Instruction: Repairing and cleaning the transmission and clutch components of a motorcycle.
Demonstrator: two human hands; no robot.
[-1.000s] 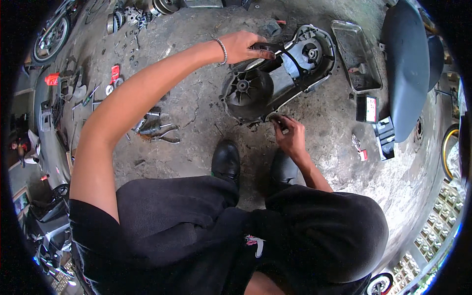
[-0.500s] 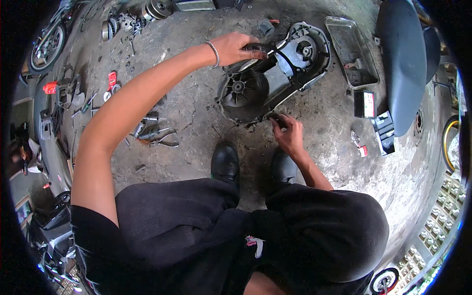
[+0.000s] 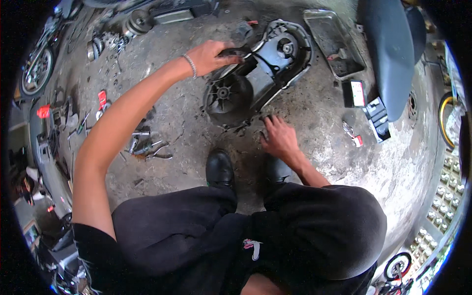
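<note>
A long metal scooter engine case (image 3: 263,78) lies on the concrete floor ahead of me, its open side up. A round finned hollow sits at its near left end, and a smaller round hub at its far right end. My left hand (image 3: 211,56) is closed on the upper left edge of the case, where a curved black piece runs across; its fingertips are dark and partly hidden. Just off the near edge of the case is my right hand (image 3: 281,137), fingers stretched and apart, dark at the tips, with nothing visible in it.
Pliers (image 3: 157,151) and other tools lie to the left. Further off are metal engine parts (image 3: 137,22). To the right are a metal tray (image 3: 334,44) with a brush, a black battery (image 3: 354,93) and a scooter seat (image 3: 388,59). My boots (image 3: 219,167) stand close to the case.
My right hand has drawn back slightly from the near edge of the case and its fingers have spread. The left hand keeps its grip. The whole view has shifted.
</note>
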